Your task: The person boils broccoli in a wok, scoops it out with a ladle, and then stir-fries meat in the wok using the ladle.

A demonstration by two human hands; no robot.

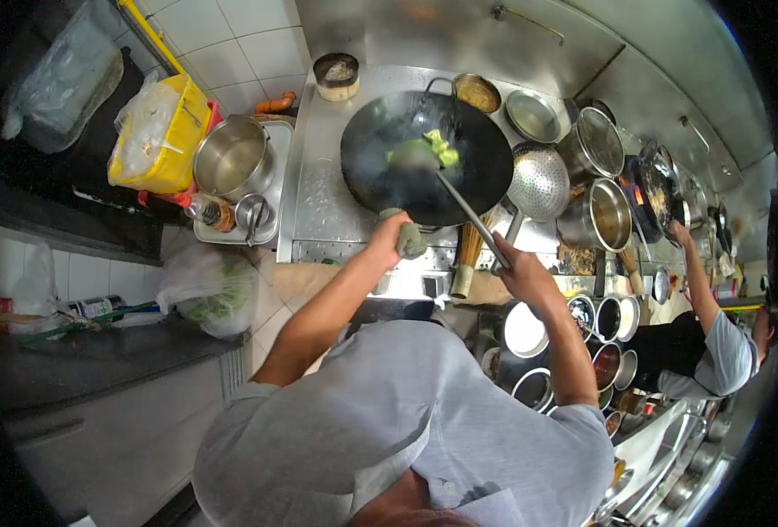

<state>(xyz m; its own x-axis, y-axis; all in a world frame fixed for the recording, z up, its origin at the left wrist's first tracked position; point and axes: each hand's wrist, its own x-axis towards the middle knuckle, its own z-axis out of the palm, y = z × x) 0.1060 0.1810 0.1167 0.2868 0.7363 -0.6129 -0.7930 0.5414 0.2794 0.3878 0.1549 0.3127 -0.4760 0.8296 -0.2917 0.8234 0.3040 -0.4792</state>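
Observation:
A large black wok [367,162] rests on the steel stove, with green vegetables [442,148] in its middle and a little steam over them. My left hand [392,239] is closed round a grey-green cloth [412,241] at the wok's near rim; the rim part under the cloth is hidden. In my right hand [522,270] is the handle of a long metal ladle [470,211], which slants down into the wok. The ladle's bowl is blurred among the vegetables. Just right of the wok lies a perforated strainer [539,182]. A bamboo brush [468,255] stands between my hands.
Left of the stove, a tray [275,189] bears a steel pot [231,158] beside a yellow basket [167,145]. Several pots and seasoning bowls [526,330] crowd the right. A co-worker [701,351] reaches toward another wok at the far right.

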